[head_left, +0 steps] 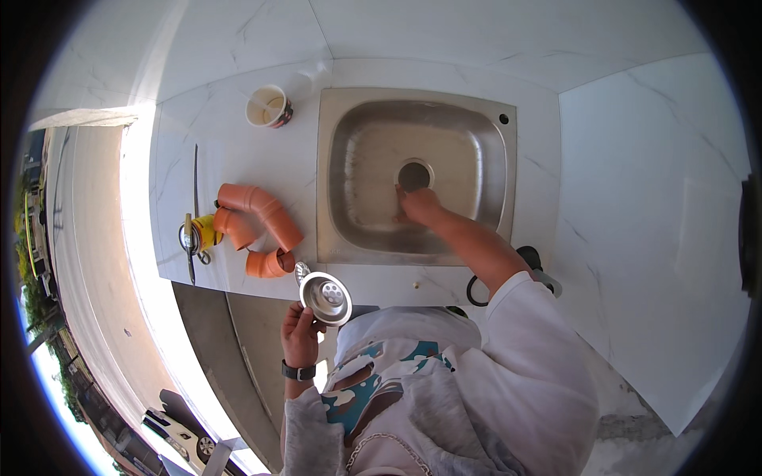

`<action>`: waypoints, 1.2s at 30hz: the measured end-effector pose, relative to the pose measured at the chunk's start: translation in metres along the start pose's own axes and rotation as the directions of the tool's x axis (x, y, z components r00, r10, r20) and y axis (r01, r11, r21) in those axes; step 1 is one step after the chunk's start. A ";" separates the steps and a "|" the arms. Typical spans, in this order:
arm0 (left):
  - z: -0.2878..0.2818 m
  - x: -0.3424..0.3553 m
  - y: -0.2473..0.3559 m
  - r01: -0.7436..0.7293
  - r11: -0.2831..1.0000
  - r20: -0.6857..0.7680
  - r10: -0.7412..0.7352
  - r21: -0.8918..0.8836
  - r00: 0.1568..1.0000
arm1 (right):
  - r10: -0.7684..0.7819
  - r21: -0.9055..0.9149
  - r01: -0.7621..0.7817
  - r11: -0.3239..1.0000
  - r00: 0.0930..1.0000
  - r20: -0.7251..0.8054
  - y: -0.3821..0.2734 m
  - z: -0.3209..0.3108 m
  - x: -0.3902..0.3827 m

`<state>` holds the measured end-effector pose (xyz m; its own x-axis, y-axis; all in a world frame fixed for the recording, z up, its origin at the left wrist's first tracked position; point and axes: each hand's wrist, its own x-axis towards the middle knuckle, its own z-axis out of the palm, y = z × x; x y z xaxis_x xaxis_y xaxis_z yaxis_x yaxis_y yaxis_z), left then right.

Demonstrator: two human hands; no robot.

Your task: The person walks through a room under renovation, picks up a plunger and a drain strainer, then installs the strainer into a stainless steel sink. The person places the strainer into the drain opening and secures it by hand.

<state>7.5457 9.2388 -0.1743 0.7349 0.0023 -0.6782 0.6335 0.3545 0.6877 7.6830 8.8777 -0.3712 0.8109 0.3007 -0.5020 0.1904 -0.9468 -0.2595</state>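
Gripping round shiny strainer (326, 297), left fingers (295, 319); right hand (418, 205) flat beside sink drain hole (413, 175).

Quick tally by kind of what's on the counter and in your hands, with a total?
Orange pipe fittings: 3
Paper cup: 1
Yellow tape measure: 1
Hacksaw: 1
Metal sink strainer, in the left hand: 1
Total: 7
The right hand holds nothing, resting in the sink.
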 end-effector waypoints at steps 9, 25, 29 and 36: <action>0.002 0.014 0.012 -0.069 0.997 0.052 0.071 -0.033 0.996 | -0.223 -0.363 0.124 0.924 0.944 -0.245 0.073 -0.048 -0.003; -0.008 0.011 0.007 -0.024 1.000 0.033 0.024 -0.018 0.999 | 0.242 0.340 -0.252 0.906 0.968 0.072 -0.028 0.010 -0.008; -0.009 0.010 0.004 -0.030 1.000 0.076 0.030 0.004 0.997 | 0.271 0.289 -0.289 0.913 0.957 0.103 -0.026 0.012 -0.012; 0.004 0.014 0.004 0.002 1.000 0.070 0.000 -0.029 0.998 | 0.197 0.176 -0.204 0.963 0.979 0.058 -0.005 0.014 -0.032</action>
<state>7.5595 9.2360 -0.1799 0.7503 -0.0628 -0.6581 0.6273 0.3818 0.6787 7.6480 8.8745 -0.3655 0.7992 0.1146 -0.5900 -0.0796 -0.9528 -0.2928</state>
